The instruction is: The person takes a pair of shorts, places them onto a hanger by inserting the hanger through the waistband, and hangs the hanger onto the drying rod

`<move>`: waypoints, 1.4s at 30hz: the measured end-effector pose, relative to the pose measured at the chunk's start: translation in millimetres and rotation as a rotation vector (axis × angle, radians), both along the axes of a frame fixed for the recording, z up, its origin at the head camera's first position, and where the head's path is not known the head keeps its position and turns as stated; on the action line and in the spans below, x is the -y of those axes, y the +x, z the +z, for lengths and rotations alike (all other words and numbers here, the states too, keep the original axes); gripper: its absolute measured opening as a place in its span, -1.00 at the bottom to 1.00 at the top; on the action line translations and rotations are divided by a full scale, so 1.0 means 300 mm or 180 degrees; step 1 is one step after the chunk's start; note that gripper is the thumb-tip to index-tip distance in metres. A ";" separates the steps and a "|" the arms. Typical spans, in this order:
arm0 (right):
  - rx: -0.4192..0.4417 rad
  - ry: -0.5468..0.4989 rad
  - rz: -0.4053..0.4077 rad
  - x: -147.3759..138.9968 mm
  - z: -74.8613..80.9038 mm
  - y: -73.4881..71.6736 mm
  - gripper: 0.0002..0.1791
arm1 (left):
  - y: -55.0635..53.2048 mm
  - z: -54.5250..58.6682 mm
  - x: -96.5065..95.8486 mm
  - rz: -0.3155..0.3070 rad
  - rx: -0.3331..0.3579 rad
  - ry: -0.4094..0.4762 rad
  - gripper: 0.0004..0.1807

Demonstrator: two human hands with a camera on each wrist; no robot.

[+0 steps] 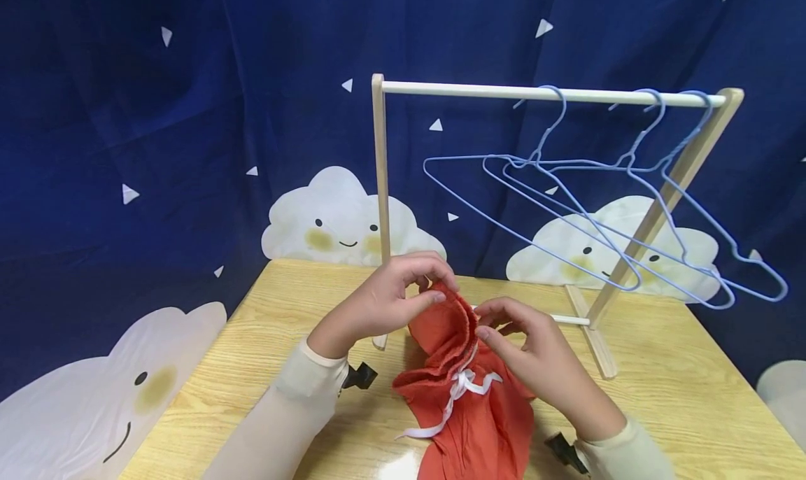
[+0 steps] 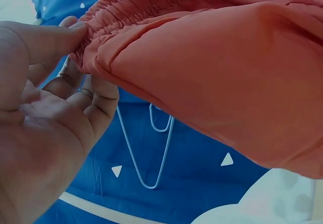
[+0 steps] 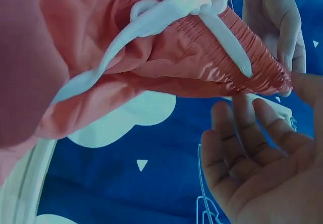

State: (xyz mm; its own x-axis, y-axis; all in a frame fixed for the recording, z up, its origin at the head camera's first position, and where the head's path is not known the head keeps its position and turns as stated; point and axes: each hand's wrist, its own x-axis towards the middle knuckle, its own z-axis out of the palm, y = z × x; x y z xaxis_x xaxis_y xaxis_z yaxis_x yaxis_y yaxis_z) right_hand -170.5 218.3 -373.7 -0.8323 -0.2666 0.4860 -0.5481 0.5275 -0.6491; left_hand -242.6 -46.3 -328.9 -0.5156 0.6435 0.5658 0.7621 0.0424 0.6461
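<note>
Between left hand [image 1: 397, 294] and right hand [image 1: 529, 336] | red drawstring garment [image 1: 485, 431] | both pinching its waistband [image 3: 257, 52]

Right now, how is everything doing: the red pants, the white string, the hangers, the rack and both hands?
Red drawstring pants, bunched, held by the waistband
White drawstring, tied, ends loose
Three blue wire hangers, hooked on the rod, bare
Wooden clothes rack, standing upright
Left hand, fingers pinching the waistband
Right hand, fingers pinching the waistband
</note>
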 end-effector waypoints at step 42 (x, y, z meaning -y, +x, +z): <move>0.0552 -0.1444 -0.0746 -0.014 0.043 0.018 -0.78 | 0.037 -0.069 -0.105 0.0740 0.0477 -0.1610 -0.59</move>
State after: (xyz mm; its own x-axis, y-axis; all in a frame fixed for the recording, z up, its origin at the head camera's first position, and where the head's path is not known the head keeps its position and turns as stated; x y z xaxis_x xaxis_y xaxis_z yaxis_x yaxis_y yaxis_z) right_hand -165.1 222.6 -360.8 -0.9226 0.1406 0.3593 -0.3138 0.2684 -0.9108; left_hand -231.4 -14.9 -349.4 -0.7266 0.6752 0.1270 0.5975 0.5297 0.6020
